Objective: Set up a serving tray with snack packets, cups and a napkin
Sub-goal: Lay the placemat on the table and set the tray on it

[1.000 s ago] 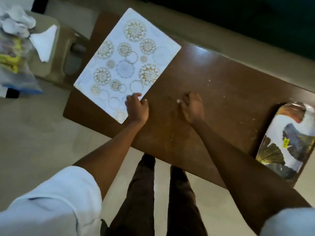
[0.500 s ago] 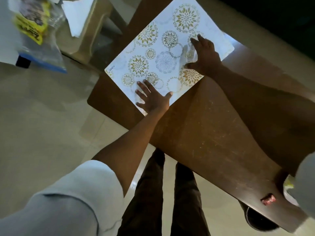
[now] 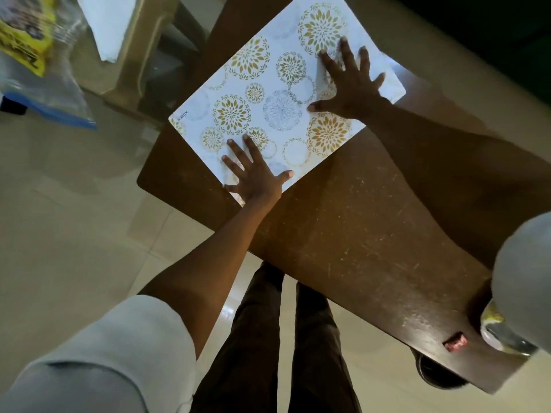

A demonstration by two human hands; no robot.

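A white placemat (image 3: 268, 84) printed with gold and grey flower circles lies flat at the far left end of the brown table (image 3: 357, 234). My left hand (image 3: 256, 174) rests flat on the mat's near corner, fingers spread. My right hand (image 3: 351, 84) presses flat on the mat's far right part, fingers apart. Neither hand holds anything. Snack packets (image 3: 26, 40), one yellow, sit blurred at the top left, beside a white napkin (image 3: 110, 25) on a beige plastic stool (image 3: 143, 55).
A small reddish wrapped item (image 3: 454, 344) lies near the table's near right corner, next to a patterned tray edge (image 3: 501, 332) mostly hidden by my right sleeve. A dark round object (image 3: 438, 374) sits below that corner. Pale tiled floor (image 3: 74, 219) and my legs lie below the table.
My right hand went from the bare table onto the mat's far right part. My left hand opened flat on the near corner. My view swung left, leaving the tray almost out of sight.
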